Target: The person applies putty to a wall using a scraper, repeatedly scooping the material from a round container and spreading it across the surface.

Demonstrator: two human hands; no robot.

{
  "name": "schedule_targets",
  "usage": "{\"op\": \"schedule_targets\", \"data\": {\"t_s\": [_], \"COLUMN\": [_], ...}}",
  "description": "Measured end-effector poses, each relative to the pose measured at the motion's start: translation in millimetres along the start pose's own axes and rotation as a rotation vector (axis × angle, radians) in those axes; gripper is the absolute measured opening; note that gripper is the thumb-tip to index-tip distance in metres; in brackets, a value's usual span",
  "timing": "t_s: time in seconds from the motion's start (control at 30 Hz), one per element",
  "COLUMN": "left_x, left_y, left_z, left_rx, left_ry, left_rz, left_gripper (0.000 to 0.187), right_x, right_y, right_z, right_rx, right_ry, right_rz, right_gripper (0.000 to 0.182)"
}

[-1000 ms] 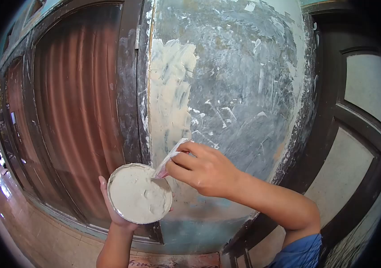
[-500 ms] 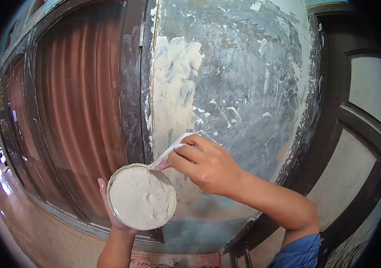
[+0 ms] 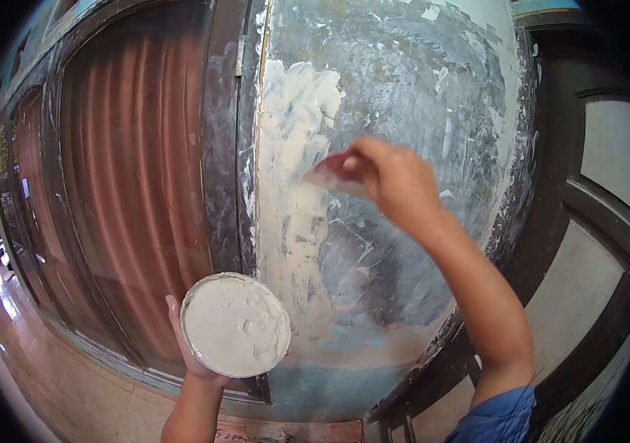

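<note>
My left hand holds a round tub of pale paste from below, its open top facing me; thumb and fingertips show at the sides of the rim. A reddish scraper is pinched in my right hand, slightly blurred, in front of the wall. Its edge is close to a cream band of paste that runs down the left part of the grey, patchy wall. Whether the scraper touches the wall is hard to tell.
Left of the wall stands a dark wooden frame with glass and a reddish-brown curtain behind it. A dark door with pale panels is on the right. The tiled floor shows at the lower left.
My right hand has gone up from the tub's rim to the wall with the scraper. The lower part of the cream band is uncovered now. My left hand and the tub have hardly moved.
</note>
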State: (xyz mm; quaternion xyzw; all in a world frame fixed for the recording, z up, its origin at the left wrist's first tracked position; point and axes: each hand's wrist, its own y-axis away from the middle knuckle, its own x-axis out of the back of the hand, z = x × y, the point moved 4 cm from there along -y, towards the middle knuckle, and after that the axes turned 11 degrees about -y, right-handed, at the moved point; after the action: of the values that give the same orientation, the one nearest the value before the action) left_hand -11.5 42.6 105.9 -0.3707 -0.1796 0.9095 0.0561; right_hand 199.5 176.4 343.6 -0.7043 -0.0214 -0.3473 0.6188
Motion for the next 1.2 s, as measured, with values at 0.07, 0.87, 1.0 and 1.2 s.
{"op": "schedule_targets", "data": {"t_s": [0.07,0.87,1.0,1.2], "left_x": [-1,34,10,9], "left_y": [-4,1,10,13], "left_z": [-2,12,21,22], "left_rx": [0.012,-0.154,-0.152,-0.154], "left_ry": [-0.012,-0.081,-0.051,-0.037], "left_rz": [-0.032,0.267,0.172,0.146], "left_gripper": [0.116,0.119,0.105,0.104], "right_x": [9,16,6,10], "right_y": [-25,-94,-83,-96], "right_z": [19,85,75,80], "right_rx": [-0.072,-0.280,-0.265,-0.287], "right_ry": [0.023,-0.098,-0.045,-0.020], "right_rz": [0.023,0.133,-0.005,0.080], "right_gripper": [0.014,0.026,0.026,0.028]}}
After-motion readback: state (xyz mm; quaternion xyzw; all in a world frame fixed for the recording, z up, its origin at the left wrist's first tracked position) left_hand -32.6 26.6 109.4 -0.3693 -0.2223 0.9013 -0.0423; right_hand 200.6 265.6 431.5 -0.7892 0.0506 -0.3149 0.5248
